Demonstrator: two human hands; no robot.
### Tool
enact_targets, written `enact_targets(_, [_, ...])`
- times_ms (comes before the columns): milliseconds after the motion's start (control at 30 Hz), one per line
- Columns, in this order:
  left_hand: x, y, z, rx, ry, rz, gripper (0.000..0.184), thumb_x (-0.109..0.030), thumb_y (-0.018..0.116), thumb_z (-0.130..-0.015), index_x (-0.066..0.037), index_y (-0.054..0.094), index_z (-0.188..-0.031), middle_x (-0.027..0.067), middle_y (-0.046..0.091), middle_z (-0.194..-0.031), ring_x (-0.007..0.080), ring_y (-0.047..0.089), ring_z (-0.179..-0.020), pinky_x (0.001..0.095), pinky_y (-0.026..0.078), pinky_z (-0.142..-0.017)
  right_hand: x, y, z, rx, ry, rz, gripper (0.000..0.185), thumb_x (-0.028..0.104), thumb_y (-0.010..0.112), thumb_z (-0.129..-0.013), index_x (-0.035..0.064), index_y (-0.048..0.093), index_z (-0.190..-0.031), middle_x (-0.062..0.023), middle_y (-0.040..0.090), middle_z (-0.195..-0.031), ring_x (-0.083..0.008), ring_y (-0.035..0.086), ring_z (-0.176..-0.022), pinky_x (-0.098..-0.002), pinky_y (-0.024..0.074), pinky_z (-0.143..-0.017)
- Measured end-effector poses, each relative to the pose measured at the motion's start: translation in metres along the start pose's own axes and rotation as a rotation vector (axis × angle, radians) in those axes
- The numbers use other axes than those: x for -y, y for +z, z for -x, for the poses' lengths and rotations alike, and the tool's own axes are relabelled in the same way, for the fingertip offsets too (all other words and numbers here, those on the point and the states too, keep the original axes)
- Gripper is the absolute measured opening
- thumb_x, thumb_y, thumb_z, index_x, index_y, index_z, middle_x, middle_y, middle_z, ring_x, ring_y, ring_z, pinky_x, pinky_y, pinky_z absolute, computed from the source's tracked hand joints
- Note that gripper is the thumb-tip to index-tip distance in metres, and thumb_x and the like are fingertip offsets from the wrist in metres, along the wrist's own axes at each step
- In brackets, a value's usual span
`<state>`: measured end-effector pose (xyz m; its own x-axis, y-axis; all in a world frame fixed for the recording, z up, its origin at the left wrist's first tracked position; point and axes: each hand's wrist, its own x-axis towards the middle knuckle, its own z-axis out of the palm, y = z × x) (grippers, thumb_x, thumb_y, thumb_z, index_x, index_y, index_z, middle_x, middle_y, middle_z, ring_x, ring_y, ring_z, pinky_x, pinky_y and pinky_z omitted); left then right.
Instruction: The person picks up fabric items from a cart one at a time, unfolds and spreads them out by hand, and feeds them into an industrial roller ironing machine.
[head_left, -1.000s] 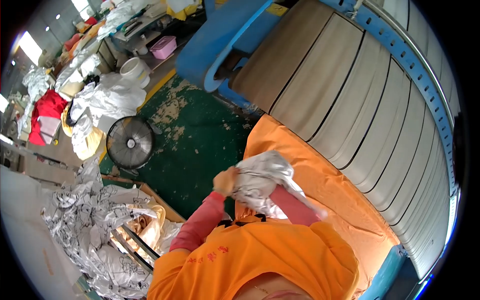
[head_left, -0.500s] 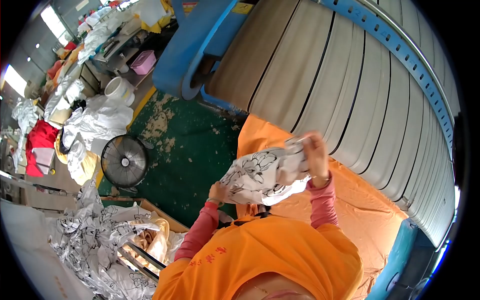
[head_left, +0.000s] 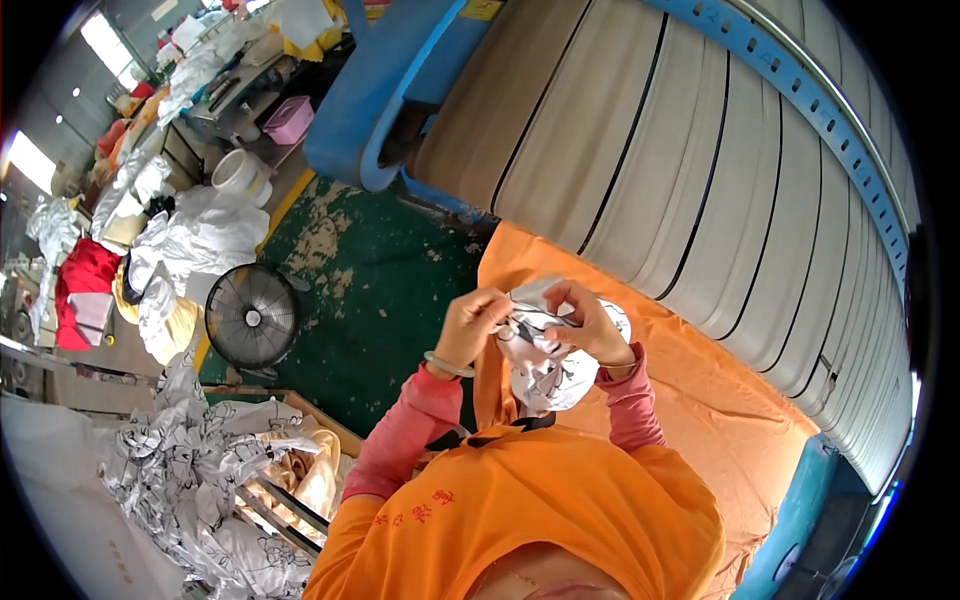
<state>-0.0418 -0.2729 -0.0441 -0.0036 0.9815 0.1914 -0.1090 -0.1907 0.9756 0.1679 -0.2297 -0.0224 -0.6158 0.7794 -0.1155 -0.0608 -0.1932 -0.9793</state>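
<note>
A green floor (head_left: 390, 265) spreads at eleven o'clock, a black fan (head_left: 253, 317) at ten, a pale, dark-banded machine (head_left: 670, 170) at one; at twelve, before my chest, my left hand (head_left: 472, 325) and right hand (head_left: 594, 326), close together, pinch a white, black-patterned cloth (head_left: 558, 382)

Left grip (head_left: 468, 328) and right grip (head_left: 597, 332) pinch the patterned white cloth (head_left: 555, 378), bunched over the orange sheet (head_left: 690, 410)! Black fan (head_left: 252, 318) left of that sheet, pale machine belts (head_left: 640, 170) alongside it.
</note>
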Motion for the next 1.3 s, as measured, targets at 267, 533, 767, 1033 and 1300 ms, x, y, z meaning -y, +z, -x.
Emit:
enact_targets(267, [-0.027,-0.050,-0.007,0.393,-0.340,-0.181,0.019,-0.016,0.068,-0.081,0.003,0.064,-0.081,0.0008,0.059,-0.069,0.0040,0.050,-0.062,0.0195,0.040,-0.055,-0.046,-0.055,0.013,-0.269,-0.157,0.111,0.017,0.016,0.062,-0.085,0.0045,0.056,-0.074,0.0048,0.049,-0.064,-0.0040,0.043,-0.056,-0.0197,0.0325,-0.049])
enact_targets(533, [-0.009,-0.053,-0.017,-0.155,0.229,-0.327,0.006,0.003,0.062,-0.075,0.001,0.063,-0.080,0.0051,0.054,-0.075,0.0150,0.055,-0.073,0.0245,0.044,-0.067,-0.004,-0.053,0.024,-0.055,0.034,0.607,0.024,0.018,0.069,-0.079,-0.0008,0.055,-0.073,0.0007,0.052,-0.062,-0.0067,0.043,-0.059,-0.0240,0.0354,-0.053])
enact_targets(767, [0.022,-0.042,0.017,-0.179,-0.094,0.113,0.009,0.003,0.053,-0.082,0.001,0.060,-0.087,0.0018,0.061,-0.082,0.0077,0.054,-0.073,0.0197,0.042,-0.068,-0.025,-0.039,0.054,-0.183,-0.144,0.024,0.020,0.016,0.064,-0.084,-0.0017,0.058,-0.077,-0.0017,0.057,-0.069,-0.0086,0.051,-0.062,-0.0233,0.0397,-0.055])
enact_targets(1033, [-0.038,-0.043,-0.004,-0.440,0.248,-0.132,0.008,0.002,0.055,-0.081,0.003,0.059,-0.087,0.0017,0.057,-0.077,0.0058,0.051,-0.071,0.0188,0.041,-0.063,-0.030,-0.072,0.065,0.187,0.151,0.513,0.013,0.014,0.066,-0.084,0.0035,0.061,-0.089,-0.0004,0.057,-0.074,-0.0089,0.053,-0.066,-0.0227,0.0400,-0.053])
enact_targets(1300, [-0.013,-0.005,0.008,-0.005,0.141,-0.404,0.005,0.003,0.058,-0.077,0.001,0.062,-0.080,0.0006,0.056,-0.065,0.0038,0.046,-0.062,0.0204,0.038,-0.056,0.021,-0.098,0.124,-0.223,-0.485,-0.242,0.018,0.014,0.063,-0.079,0.0055,0.049,-0.073,-0.0011,0.051,-0.064,-0.0103,0.051,-0.059,-0.0260,0.0433,-0.056])
